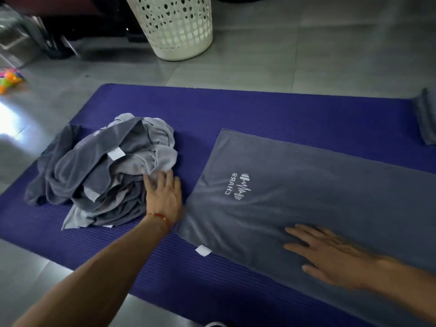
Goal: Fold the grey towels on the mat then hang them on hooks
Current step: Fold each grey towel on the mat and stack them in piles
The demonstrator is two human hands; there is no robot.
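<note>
Towels are spread over the purple mat (283, 109): a flat grey towel (295, 197) lies on the mat's right half, and a crumpled heap of grey towels (101, 166) sits on its left half. The left hand (164, 197) is laid against the heap with fingers extended, nothing gripped. The right hand (330, 256) is pressed flat on the spread towel, fingers straight. A white laundry basket (174, 27) stands beyond the mat.
</note>
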